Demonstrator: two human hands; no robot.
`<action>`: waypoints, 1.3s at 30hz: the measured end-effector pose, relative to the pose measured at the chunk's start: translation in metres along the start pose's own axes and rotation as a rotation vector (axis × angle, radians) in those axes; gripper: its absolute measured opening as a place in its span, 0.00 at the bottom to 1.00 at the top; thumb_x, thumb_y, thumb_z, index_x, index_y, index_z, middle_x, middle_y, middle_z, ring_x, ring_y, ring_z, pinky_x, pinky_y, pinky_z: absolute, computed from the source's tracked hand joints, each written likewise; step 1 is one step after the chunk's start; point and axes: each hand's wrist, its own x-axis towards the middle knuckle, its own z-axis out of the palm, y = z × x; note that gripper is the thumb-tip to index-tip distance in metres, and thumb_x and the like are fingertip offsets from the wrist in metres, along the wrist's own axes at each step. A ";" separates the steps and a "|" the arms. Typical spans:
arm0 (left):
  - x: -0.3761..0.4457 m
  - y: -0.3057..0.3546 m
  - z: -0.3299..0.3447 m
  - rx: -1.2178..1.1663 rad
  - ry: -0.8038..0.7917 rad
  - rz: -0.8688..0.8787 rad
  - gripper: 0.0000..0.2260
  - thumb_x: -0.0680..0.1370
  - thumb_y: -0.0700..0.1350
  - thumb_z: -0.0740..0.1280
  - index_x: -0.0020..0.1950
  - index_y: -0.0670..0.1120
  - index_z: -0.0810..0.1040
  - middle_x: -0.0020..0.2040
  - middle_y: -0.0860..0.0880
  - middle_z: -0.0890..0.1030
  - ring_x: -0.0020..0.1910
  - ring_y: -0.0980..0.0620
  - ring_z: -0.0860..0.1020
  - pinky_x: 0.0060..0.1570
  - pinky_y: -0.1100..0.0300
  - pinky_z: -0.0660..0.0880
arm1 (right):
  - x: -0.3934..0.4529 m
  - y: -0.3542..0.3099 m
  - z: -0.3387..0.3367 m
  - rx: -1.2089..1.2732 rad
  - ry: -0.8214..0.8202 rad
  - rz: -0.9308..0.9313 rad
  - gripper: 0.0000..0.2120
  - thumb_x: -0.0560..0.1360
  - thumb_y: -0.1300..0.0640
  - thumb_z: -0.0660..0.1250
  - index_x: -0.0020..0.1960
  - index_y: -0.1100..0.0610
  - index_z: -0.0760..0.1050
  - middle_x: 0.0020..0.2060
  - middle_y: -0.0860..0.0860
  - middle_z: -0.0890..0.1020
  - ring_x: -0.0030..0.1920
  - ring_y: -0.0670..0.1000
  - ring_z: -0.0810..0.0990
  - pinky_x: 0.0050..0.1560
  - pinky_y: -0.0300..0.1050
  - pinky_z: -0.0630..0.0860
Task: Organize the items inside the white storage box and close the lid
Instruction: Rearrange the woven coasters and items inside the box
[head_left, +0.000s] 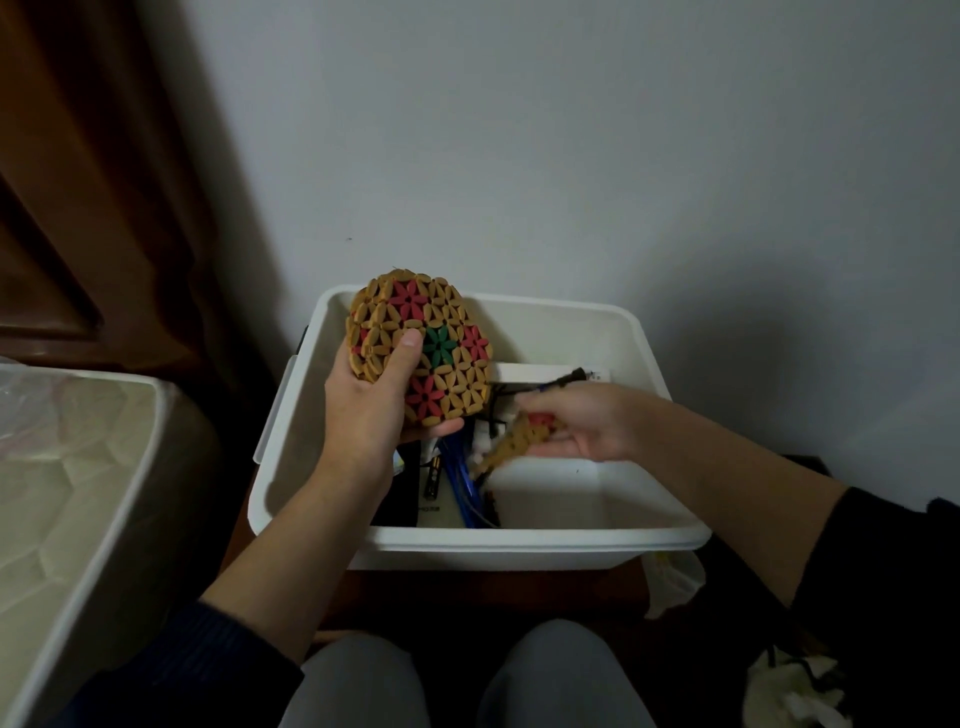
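Left hand (366, 402): fingers clamped on a round bamboo trivet (423, 348), held tilted above the box's left half, thumb on its face.
Right hand (589, 421): fingers gripping a second, blurred bamboo trivet (519, 441) low inside the box.
White storage box (519, 540): open, against the wall (571, 156); blue cable (462, 480), batteries (434, 480) and black cord (563, 378) lie inside.

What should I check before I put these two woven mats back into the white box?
1. Left hand holds the round beaded mat firmly: ok.
2. Right hand holds the second mat: ok, though blurred.
3. Free floor in the white storage box, right side: ok.
4. Blue cable and black plug cable tidy: not ok.
5. Lid within reach: cannot tell.
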 end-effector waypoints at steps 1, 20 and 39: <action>0.000 0.000 0.000 0.000 -0.001 0.004 0.20 0.77 0.55 0.77 0.68 0.59 0.77 0.65 0.48 0.83 0.56 0.40 0.87 0.41 0.35 0.85 | -0.001 -0.006 0.001 0.088 -0.004 -0.044 0.10 0.83 0.60 0.68 0.61 0.65 0.77 0.48 0.61 0.87 0.43 0.56 0.90 0.37 0.45 0.86; 0.003 -0.004 -0.001 -0.012 0.045 -0.007 0.14 0.77 0.53 0.77 0.61 0.63 0.80 0.62 0.48 0.82 0.56 0.39 0.85 0.36 0.35 0.84 | -0.052 -0.060 -0.051 -0.005 0.085 -0.431 0.18 0.81 0.52 0.70 0.67 0.60 0.77 0.55 0.57 0.88 0.54 0.57 0.88 0.49 0.52 0.85; -0.005 0.009 0.004 -0.073 -0.373 -0.130 0.21 0.82 0.69 0.58 0.72 0.65 0.74 0.65 0.48 0.85 0.61 0.40 0.85 0.46 0.40 0.84 | -0.036 -0.020 0.008 0.285 -0.141 -0.603 0.20 0.86 0.47 0.59 0.72 0.57 0.75 0.65 0.58 0.83 0.65 0.60 0.82 0.63 0.67 0.79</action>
